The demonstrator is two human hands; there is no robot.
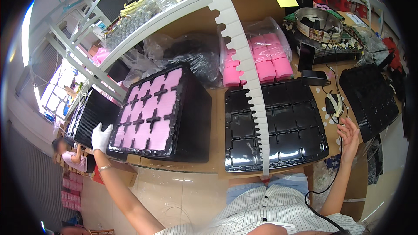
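Left hand (101, 137), in a white glove, rests on the near-left corner of a tall stack of black trays (161, 113); fingers lie spread against the rim, grip released, nothing closed in it. The top tray of that stack holds pink square pads (150, 111) seated in its pockets, with black cross-shaped dividers showing between them. The stack sits on the wooden counter (217, 104), left of centre.

Right hand (349, 135), bare, is raised at the near-right edge of the counter, fingers loosely curled and open, grasping nothing. It hovers just beside the right edge of an empty black tray (274, 124), which lies flat at centre with glossy, vacant pockets. A black cable (324, 187) runs from near this hand down toward the person's striped shirt.

A white notched strip (244, 61) crosses the view from the top down over the empty tray; whether it touches the tray cannot be told. Behind the empty tray sits a clear bag of pink pads (265, 58). Beside it, to the left, are black plastic bags (191, 54). Another stack of black trays (370, 95) stands at the right, and one more (89, 113) at far left beyond the gloved hand. A round metal bowl (318, 24) sits at the back right. Another person (72, 154) is seated low at the far left, well apart.
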